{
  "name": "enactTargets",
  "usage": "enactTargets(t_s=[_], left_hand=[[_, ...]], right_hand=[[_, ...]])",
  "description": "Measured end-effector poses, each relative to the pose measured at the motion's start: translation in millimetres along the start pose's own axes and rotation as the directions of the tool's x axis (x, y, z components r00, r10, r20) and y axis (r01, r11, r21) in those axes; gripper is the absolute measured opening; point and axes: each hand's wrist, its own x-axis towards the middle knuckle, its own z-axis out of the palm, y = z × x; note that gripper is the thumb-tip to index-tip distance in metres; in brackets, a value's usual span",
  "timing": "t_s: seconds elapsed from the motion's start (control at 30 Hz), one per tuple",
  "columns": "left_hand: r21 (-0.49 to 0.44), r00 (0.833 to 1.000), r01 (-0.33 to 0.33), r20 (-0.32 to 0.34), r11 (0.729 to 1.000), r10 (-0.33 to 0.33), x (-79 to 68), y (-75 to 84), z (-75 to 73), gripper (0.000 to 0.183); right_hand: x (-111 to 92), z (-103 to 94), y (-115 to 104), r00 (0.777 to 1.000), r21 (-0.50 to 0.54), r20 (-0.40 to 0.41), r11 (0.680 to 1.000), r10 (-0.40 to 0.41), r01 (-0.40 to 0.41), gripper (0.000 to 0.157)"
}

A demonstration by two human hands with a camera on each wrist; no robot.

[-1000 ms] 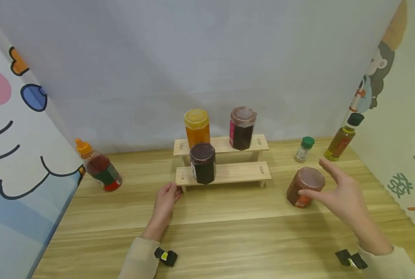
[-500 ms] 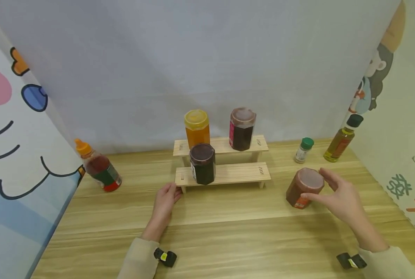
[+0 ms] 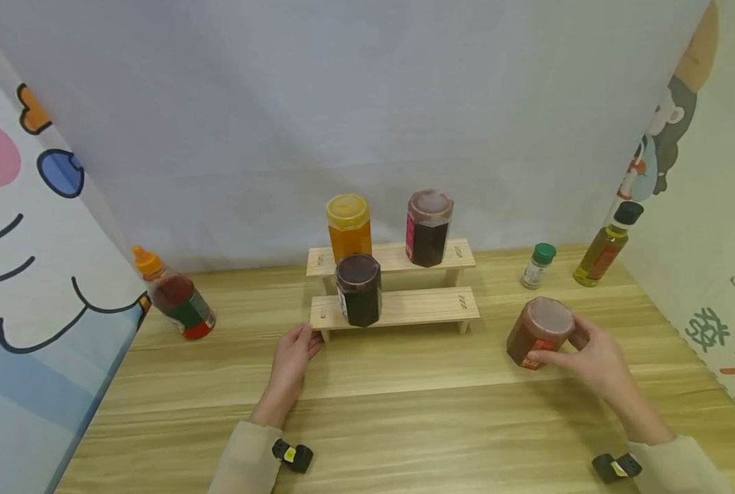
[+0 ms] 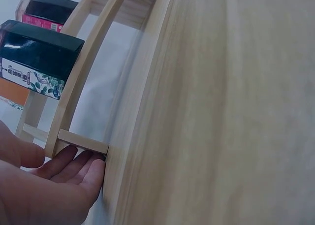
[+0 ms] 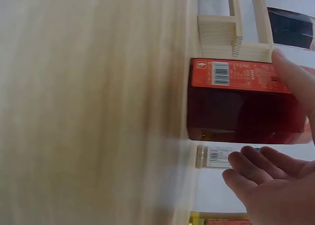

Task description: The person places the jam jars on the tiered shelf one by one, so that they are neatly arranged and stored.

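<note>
At the front left corner of a two-tier wooden shelf stand, my left hand holds the lower board's end. In the left wrist view, its thumb lies at the board's end and its fingers are under it by the leg. My right hand is around the right side of a red-labelled hexagonal jar standing on the table. Its thumb overlaps the label in the right wrist view; the relaxed fingers lie close beside the opposite side, a narrow gap showing.
On the stand are a yellow-lidded jar, a dark jar with a pink label and another dark jar. A sauce bottle stands left. A green-capped shaker and an oil bottle stand behind the right hand.
My right hand has moved left and down toward the red-labelled jar, and the spread between thumb and fingers has narrowed around it. The left hand and the stand stay put.
</note>
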Motion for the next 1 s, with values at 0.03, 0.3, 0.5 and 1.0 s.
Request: enactTargets(t_s=[0.03, 0.3, 0.5, 1.0], left_hand=[[0.000, 1.000, -0.001, -0.002, 1.000, 0.001, 0.3, -0.3, -0.1, 0.039], [-0.001, 1.000, -0.003, -0.006, 1.000, 0.003, 0.8, -0.7, -0.5, 0.038], [0.000, 1.000, -0.005, 0.002, 1.000, 0.005, -0.3, 0.0, -0.8, 0.038], [0.001, 1.000, 0.000, 0.001, 1.000, 0.000, -0.2, 0.6, -1.3, 0.038]], right_hand=[[0, 0.9, 2, 1.000, 0.016, -0.005, 1.000, -0.011, 0.011, 0.095], [2, 6.2, 9, 0.998, 0.095, -0.012, 0.994, -0.057, 0.058, 0.088], [1, 8.4, 7, 0.998, 0.128, -0.006, 0.990, -0.061, 0.061, 0.079], [8, 7.1, 17, 0.998, 0.111, 0.009, 0.991, -0.069, 0.068, 0.066]])
